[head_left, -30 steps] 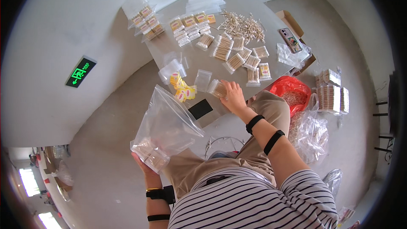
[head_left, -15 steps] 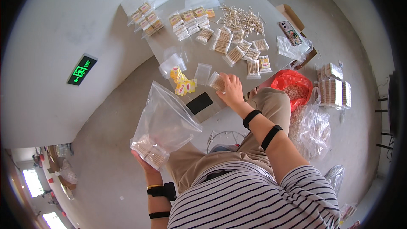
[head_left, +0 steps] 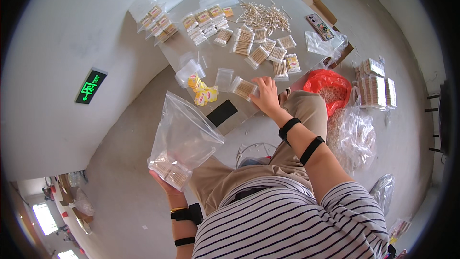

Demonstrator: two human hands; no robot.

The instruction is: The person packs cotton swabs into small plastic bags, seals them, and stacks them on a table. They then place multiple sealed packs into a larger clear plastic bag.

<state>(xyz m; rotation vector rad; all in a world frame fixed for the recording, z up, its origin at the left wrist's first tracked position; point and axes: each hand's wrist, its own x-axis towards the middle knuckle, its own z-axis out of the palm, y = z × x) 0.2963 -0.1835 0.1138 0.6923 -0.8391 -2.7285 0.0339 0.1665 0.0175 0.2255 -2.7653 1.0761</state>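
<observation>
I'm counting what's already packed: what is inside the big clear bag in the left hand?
The big clear bag holds a few small packets of cotton swabs settled at its bottom, above the left hand. The rest looks empty. Any packets behind those are hidden.

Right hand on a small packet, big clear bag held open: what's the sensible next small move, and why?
Probably lift the small clear packet of wooden sticks and carry it to the large clear plastic bag: the right hand already rests on it, and the left hand holds that bag, with similar packets at its bottom.
</observation>
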